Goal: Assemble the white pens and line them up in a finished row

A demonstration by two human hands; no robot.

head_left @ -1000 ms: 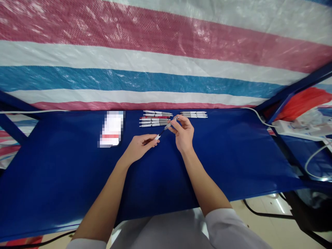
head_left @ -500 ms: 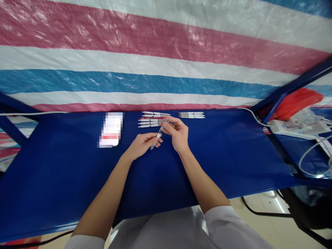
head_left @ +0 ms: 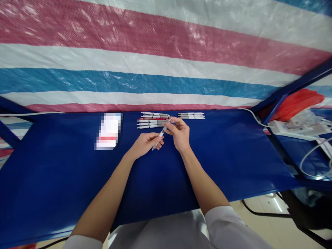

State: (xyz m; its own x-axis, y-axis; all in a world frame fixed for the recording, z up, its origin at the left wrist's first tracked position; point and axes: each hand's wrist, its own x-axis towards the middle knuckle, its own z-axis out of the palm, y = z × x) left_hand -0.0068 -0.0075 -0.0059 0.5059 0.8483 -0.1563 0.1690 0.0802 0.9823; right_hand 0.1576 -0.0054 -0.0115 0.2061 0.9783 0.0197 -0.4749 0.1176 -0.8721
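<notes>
A white and grey pen [head_left: 162,133] slants between my two hands above the blue table. My left hand [head_left: 145,144] pinches its lower, white part between thumb and fingers. Up by the pen's pointed end, my right hand [head_left: 181,133] has thumb and fingertips closed around it. Behind my hands lies a group of pens [head_left: 151,123], white and grey with one red, side by side. A second, smaller group of white and grey pens [head_left: 191,115] lies to the right, apart from the first.
A phone-like slab with a blurred-out face [head_left: 109,131] lies left on the blue table [head_left: 77,180]. Striped plastic sheeting [head_left: 145,81] hangs behind. At right, a red plastic bag [head_left: 298,103], a white power strip [head_left: 290,130] and cables sit beyond the table frame.
The pen and both hands have shifted very slightly to the right in view. Both hands still grip the pen, and the two groups on the table look the same.
</notes>
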